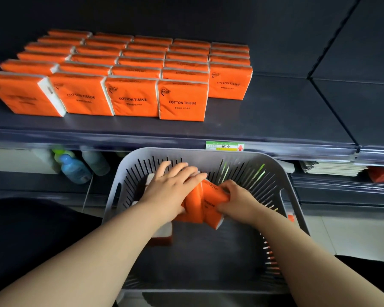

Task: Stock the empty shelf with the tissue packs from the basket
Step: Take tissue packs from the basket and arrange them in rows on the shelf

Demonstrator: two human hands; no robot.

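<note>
Both hands are down in the grey basket (208, 159) now, and they are working together. The left hand (169, 191) lies spread over the top of a small bunch of orange tissue packs (205, 201), fingers flat and pressing rather than curled; the right hand (236, 200) is closed on the bunch from the other side, pinching its edge. Squeezed between two palms like that, several packs can come up as one block, which looks like the point of the grip. Exactly how many are in the bunch is hard to say: motion blur smears them and the hands cover much of their faces.

Up on the dark shelf (275, 116), the stocked rows (124, 72) stand upright, labels forward, packed tight from the left. The fifth column stops short of the front, and bare shelf lies to its right, so that gap is my guess for where this handful goes.

The basket looks nearly spent. One more pack (163, 234) peeks out under the left forearm, partly hidden, and something pale shows behind the left hand that I cannot identify. A price tag (224, 146) sits on the shelf lip, its print too small to read. Bottles (74, 168) below are blurred.
</note>
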